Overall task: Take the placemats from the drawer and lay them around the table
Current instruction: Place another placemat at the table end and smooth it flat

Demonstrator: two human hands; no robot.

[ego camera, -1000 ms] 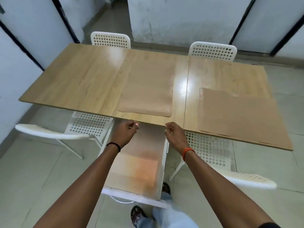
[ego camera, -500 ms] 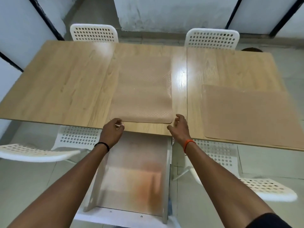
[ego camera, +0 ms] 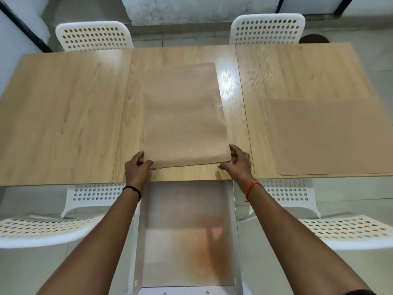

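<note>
Pale wood grain ran across the table (ego camera: 63, 116), with white perforated chairs (ego camera: 93, 35) tucked along its far and near sides. The left hand (ego camera: 137, 169) pinched the near left corner of the stack of placemats (ego camera: 182, 118), thumb on top and fingers curled at its edge. The stack, tan and textured, lay flat on the middle of the table, its near edge slightly raised and showing more than one layer. The right hand (ego camera: 238, 162) gripped the stack's near right corner, fingers bent around the edge. Below both hands the drawer (ego camera: 185, 231) stood pulled out from under the table. Farther right, a single placemat (ego camera: 327, 135) lay flat near the table's near edge, well apart from the stack.
</note>
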